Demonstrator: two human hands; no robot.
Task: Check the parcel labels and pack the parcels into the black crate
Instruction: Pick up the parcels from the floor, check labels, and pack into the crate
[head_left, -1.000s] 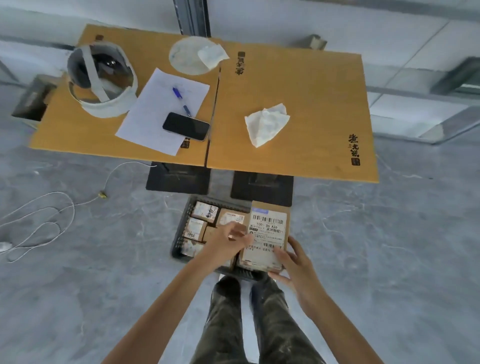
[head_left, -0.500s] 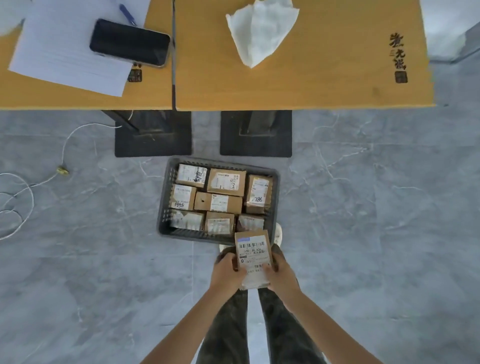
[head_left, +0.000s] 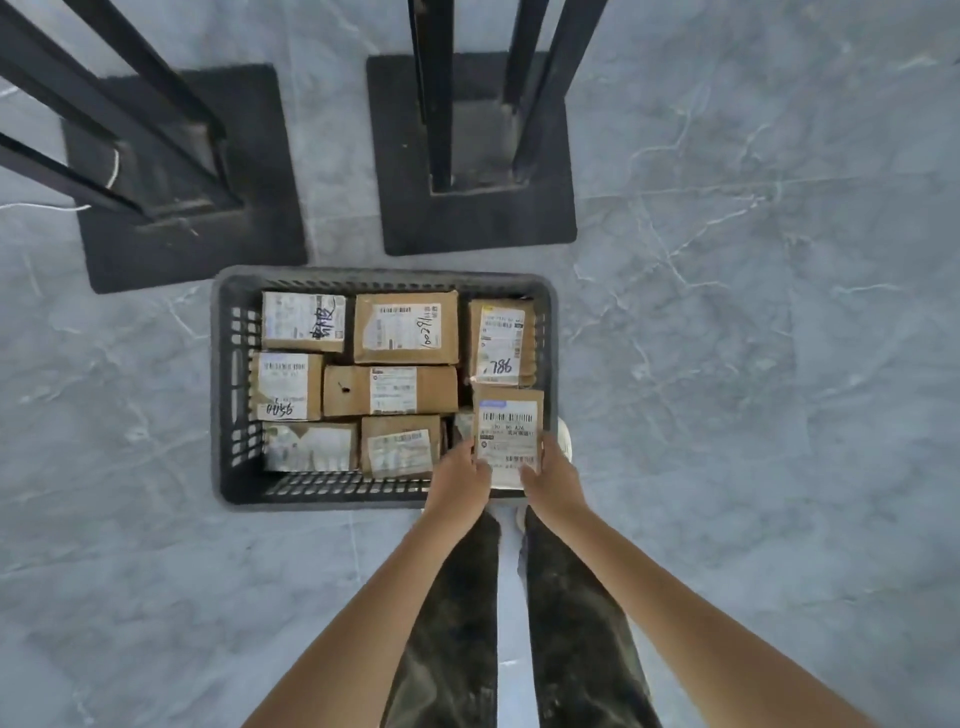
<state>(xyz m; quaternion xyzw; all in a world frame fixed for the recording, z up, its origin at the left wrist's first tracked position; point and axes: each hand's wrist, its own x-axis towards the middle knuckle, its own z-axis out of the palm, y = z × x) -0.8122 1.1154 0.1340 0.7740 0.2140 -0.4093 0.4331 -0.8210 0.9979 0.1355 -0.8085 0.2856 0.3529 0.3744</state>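
Gripping the labelled parcel (head_left: 508, 423) by its near edge, your left hand (head_left: 457, 480) and right hand (head_left: 553, 480) hold it over the black crate's (head_left: 228, 395) near-right corner.

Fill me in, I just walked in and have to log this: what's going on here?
A person stands over the black crate on the floor, holding a labelled parcel by its sides in the left hand and right hand, label up, at the crate's near right corner. Several other parcels already lie inside.
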